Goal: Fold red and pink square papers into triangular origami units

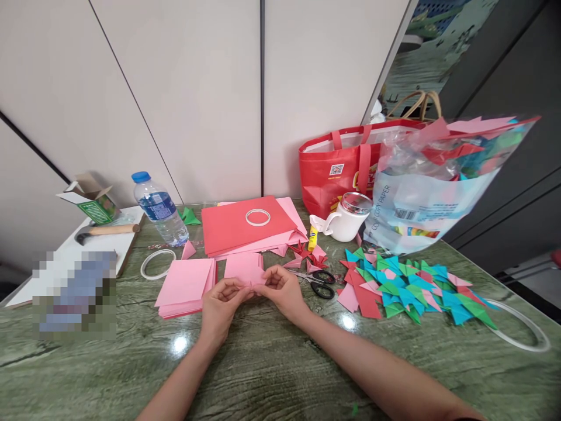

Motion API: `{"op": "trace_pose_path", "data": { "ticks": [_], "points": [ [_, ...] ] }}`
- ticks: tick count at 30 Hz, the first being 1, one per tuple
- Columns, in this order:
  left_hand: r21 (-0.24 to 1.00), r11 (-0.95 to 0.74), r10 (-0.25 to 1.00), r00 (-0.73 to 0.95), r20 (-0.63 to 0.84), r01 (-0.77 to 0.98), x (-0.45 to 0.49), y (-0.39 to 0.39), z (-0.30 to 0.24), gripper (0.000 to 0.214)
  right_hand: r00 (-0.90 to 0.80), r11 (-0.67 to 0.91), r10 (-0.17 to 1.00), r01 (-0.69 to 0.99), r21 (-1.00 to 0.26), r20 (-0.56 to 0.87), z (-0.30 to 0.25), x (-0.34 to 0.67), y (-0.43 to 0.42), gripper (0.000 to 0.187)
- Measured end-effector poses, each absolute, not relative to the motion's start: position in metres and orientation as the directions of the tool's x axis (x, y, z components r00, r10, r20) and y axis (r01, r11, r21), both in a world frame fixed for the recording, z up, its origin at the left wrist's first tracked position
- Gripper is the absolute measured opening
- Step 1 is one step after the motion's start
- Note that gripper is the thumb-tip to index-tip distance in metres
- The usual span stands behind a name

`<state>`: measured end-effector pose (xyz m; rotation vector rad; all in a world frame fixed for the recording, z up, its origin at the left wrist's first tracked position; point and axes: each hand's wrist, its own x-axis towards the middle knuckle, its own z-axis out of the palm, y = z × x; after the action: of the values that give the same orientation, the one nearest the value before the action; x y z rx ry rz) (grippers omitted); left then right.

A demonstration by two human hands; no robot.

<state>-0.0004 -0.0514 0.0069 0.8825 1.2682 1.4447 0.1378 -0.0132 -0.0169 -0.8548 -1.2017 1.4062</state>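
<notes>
My left hand (222, 301) and my right hand (280, 292) meet just above the table, thumbs and fingertips pinched on a small piece of pink paper (251, 285). Fingers partly cover it, so its exact folds do not show. Right behind it lies a small stack of pink paper (242, 266). To the left of my left hand is a thicker pile of pink and red paper squares (183, 283). Black-handled scissors (322, 283) rest to the right of my right hand, beside several folded red and pink paper pieces (304, 251).
Folded coloured triangles (407, 283) spread at right, below a plastic bag (421, 204). Behind stand a red bag (324, 169), white mug (348, 219) and glue stick (312, 238). Red sheets (236, 228), a water bottle (160, 210) and a hammer (107, 230) lie leftward.
</notes>
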Motion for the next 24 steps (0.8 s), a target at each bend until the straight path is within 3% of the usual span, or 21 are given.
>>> {"op": "trace_pose_path", "data": {
  "ticks": [11, 18, 24],
  "points": [
    [0.979, 0.052, 0.963, -0.251, -0.101, -0.196, -0.0005, -0.0527, 0.0056, 0.032, -0.265, 0.006, 0.961, -0.276, -0.961, 0.082, -0.0143, 0.1372, -0.0152, 0.046],
    [0.99, 0.058, 0.985, -0.152, -0.078, -0.128, -0.0014, -0.053, 0.0112, 0.064, -0.308, 0.07, 0.943, -0.184, -0.98, 0.125, -0.0156, 0.1371, -0.0147, 0.02],
    [0.997, 0.081, 0.989, -0.119, -0.082, -0.019, -0.003, -0.0539, 0.0102, 0.056, -0.292, 0.178, 0.938, -0.059, -0.982, 0.188, -0.0153, 0.1393, -0.0149, 0.019]
  ]
}}
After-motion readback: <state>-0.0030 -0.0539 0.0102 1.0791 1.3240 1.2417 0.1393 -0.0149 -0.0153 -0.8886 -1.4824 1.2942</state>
